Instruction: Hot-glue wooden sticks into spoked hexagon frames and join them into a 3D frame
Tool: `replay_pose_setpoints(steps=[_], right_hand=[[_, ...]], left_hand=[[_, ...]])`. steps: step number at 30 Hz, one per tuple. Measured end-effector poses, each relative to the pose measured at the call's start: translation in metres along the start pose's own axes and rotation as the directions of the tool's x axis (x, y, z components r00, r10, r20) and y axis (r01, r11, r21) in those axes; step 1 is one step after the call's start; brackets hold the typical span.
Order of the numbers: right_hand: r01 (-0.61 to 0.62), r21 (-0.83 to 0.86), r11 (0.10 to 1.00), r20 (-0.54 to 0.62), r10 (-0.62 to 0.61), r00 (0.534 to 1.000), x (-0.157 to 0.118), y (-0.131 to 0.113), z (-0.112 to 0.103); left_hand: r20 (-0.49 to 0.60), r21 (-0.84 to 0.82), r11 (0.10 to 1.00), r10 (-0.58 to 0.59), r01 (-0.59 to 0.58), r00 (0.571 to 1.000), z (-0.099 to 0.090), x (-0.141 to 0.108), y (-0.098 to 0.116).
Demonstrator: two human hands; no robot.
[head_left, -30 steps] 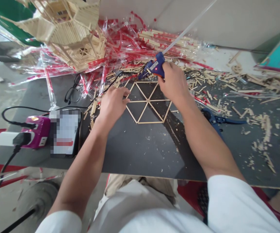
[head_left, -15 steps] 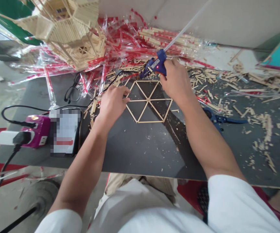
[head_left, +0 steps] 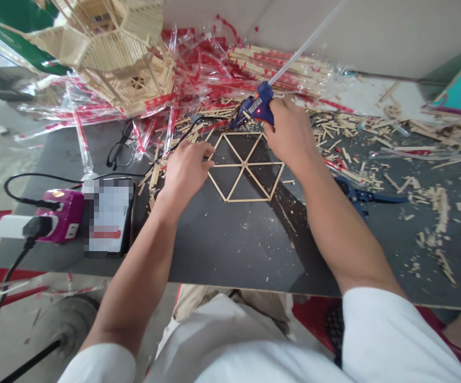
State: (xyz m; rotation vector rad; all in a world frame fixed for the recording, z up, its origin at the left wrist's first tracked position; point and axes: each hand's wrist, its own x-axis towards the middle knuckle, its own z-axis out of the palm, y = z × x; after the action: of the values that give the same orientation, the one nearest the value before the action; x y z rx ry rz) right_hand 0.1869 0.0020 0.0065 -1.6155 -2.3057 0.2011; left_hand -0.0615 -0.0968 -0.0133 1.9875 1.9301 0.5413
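A hexagonal frame of thin wooden sticks [head_left: 235,183], with spokes meeting at its centre, lies flat on the dark tabletop. My left hand [head_left: 188,167] rests at its left corner, thumb and forefinger closed around the stick there; the fingers partly hide that corner. In my right hand [head_left: 290,130] is a blue hot glue gun [head_left: 259,106], gripped by its handle above the frame's far right side. Its red light is lit, a long clear glue stick [head_left: 306,45] juts from its back, and the nozzle points left and down, just beyond the frame's far edge.
A wooden stick model [head_left: 106,53] stands at the back left beside red-and-clear wrappers [head_left: 198,69]. Stick offcuts [head_left: 334,127] litter the back and right, near blue cutters [head_left: 362,197]. A phone [head_left: 110,218], purple power adapter [head_left: 65,213] and eyeglasses [head_left: 121,151] lie left; a black cable [head_left: 174,146] crosses there.
Almost nothing differs. The glue gun's nozzle has shifted very slightly, while both hands and the stick frame keep their places.
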Motion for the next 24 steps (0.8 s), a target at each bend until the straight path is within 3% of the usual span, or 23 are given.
replay_pose_setpoints(steps=[16,20,24], right_hand=[[-0.047,0.018,0.999,-0.025,0.048,0.999,0.001,0.003,-0.005],[-0.109,0.009,0.994,-0.073,0.109,0.991,0.002,0.017,-0.011],[-0.247,0.012,0.969,-0.126,0.247,0.961,0.004,0.044,-0.018]], left_hand=[[-0.006,0.004,1.000,0.008,-0.008,1.000,0.002,0.001,-0.003],[0.003,0.002,1.000,-0.002,0.002,1.000,0.002,0.001,-0.003],[0.014,0.007,1.000,-0.002,0.002,1.000,0.002,0.002,-0.004]])
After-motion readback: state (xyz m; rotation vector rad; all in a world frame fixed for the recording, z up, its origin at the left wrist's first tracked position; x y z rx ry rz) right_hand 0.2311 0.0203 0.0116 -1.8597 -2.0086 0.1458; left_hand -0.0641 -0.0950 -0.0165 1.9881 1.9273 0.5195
